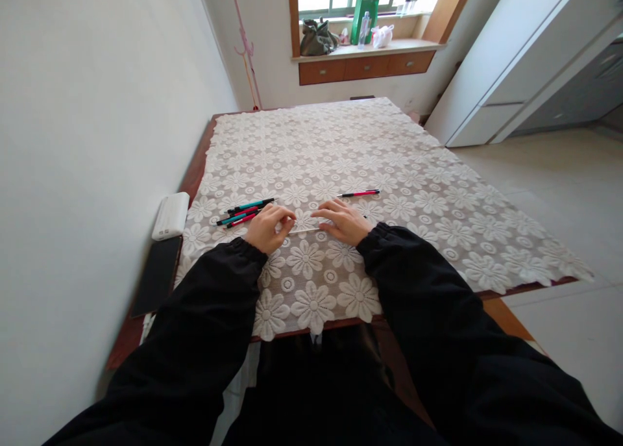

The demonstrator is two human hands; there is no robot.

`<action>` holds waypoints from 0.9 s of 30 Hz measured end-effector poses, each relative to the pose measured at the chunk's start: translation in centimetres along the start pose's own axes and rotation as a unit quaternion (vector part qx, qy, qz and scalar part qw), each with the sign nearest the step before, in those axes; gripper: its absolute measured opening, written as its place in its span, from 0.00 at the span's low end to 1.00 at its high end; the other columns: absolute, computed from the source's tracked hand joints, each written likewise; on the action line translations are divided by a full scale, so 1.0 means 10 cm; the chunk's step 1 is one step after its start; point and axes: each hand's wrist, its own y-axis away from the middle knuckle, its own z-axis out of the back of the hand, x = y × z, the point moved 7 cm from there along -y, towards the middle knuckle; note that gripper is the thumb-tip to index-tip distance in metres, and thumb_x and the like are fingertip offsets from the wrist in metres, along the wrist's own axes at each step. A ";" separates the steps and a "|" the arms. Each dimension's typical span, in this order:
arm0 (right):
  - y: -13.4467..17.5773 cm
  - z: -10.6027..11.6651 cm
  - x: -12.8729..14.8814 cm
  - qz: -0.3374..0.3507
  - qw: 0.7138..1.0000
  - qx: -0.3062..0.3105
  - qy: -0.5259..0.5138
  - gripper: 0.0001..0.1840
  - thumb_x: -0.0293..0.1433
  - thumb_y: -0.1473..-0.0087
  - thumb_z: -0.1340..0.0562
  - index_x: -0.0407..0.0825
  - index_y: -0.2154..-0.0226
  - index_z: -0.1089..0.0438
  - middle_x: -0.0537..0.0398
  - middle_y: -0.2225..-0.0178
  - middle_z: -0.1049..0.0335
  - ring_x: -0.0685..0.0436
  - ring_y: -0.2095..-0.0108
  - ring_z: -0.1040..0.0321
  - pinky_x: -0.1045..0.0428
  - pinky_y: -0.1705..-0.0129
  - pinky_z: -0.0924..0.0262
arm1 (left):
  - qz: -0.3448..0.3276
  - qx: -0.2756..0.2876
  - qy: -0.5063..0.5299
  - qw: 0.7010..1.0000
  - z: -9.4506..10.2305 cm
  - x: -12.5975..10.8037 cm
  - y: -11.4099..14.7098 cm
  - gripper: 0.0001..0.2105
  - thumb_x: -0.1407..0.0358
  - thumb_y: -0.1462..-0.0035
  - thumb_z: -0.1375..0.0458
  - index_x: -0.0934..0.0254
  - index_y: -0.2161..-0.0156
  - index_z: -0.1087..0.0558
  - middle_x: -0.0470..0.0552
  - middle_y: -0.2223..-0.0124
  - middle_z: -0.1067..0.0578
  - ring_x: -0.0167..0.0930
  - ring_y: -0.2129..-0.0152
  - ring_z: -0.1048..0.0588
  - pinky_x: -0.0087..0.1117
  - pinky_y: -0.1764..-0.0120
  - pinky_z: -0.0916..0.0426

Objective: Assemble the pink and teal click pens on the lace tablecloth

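My left hand (271,227) has its thumb and index finger pinched together at one end of a thin white strip (306,230), low over the tablecloth. At the strip's other end is my right hand (342,221), its fingers stretched forward and the thumb apart from them; whether it touches the strip I cannot tell. Just beyond my left hand lie several pens (246,210) in a loose pile, some teal and black, some red and black. A single red and black pen (360,193) rests past my right hand.
A white flower-patterned lace cloth (314,306) covers the table. At its left edge, near the wall, are a white box-shaped device (171,216) and a dark flat panel (156,276). Bags, including a green one (365,14), stand on the windowsill beyond.
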 end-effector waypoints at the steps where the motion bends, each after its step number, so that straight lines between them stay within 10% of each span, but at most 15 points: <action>1: 0.01 -0.03 -0.01 0.002 1.000 0.011 0.000 0.13 0.36 0.32 0.39 0.52 0.49 0.22 0.45 0.49 0.25 0.37 0.49 0.33 0.42 0.44 0.38 | -0.019 0.006 -0.003 1.000 -0.01 -0.03 0.00 0.07 0.62 0.32 0.42 0.60 0.58 0.21 0.50 0.66 0.23 0.35 0.63 0.27 0.37 0.56 0.31; 11: -0.01 -0.10 -0.06 -0.002 0.998 0.050 -0.025 0.09 0.29 0.33 0.39 0.51 0.58 0.20 0.48 0.58 0.23 0.40 0.54 0.30 0.46 0.49 0.38 | -0.025 0.112 -0.048 0.992 -0.17 0.01 0.01 0.08 0.60 0.33 0.37 0.59 0.59 0.18 0.52 0.60 0.20 0.38 0.60 0.28 0.41 0.53 0.30; 27: 0.01 -0.05 -0.11 -0.027 0.998 0.059 0.009 0.07 0.32 0.35 0.35 0.51 0.55 0.22 0.50 0.60 0.24 0.41 0.57 0.33 0.47 0.53 0.42 | -0.018 0.117 -0.042 0.992 -0.17 -0.01 0.00 0.08 0.59 0.34 0.36 0.58 0.61 0.17 0.51 0.60 0.19 0.38 0.60 0.27 0.41 0.52 0.30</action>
